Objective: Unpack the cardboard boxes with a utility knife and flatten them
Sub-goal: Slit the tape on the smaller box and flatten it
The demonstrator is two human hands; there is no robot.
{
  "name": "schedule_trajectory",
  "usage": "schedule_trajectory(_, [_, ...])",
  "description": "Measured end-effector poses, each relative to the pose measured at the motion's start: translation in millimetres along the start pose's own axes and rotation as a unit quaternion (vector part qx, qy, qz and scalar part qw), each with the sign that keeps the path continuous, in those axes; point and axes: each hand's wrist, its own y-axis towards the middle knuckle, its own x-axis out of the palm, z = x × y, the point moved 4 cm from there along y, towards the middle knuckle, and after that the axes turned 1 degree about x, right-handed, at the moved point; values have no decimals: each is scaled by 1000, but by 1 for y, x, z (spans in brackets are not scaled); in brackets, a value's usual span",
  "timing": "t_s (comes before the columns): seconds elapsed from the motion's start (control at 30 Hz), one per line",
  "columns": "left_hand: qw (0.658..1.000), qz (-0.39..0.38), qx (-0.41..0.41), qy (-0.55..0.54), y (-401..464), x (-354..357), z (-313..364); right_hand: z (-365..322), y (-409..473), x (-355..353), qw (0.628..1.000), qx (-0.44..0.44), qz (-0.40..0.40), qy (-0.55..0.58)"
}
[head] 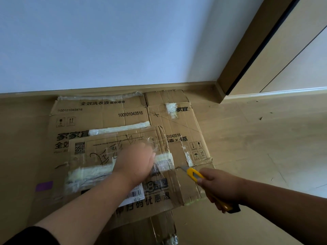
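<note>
Below, flattened cardboard boxes [123, 131] on wood floor [256, 138] against pale wall [106, 41].

Two flattened cardboard boxes on a wood-look floor [247, 138], against a pale wall [106, 41] with a tan baseboard [123, 87]. Far box [106, 117]: large, flat, printed Chinese text and the number 100101043516, tape strips along its seams. Near box [123, 174]: smaller, lying on top of the far one, with black scribble, clear tape, a barcode label [135, 193]. Left hand [136, 161] rests on the near box, fingers bent at the tape. Right hand [221, 186] grips a yellow utility knife [193, 174], blade out, tip at the near box's right edge. Door frame [247, 50] at far right. Small purple patch [44, 186] on the floor at left.
</note>
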Motion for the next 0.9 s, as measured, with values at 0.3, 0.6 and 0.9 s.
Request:
schedule_trajectory(0.3, [985,-4,-26,-171,-24,-28,-32,-81,9,27,989,-93,95,62])
schedule_trajectory(0.6, [836,-29,-277,-472,-64,-61,-55,-181,19,85,947,-303,94,-49])
schedule_trajectory(0.9, [803,29,-457,-382,-136,-74,-128,-206,53,128,884,-373,106,-260])
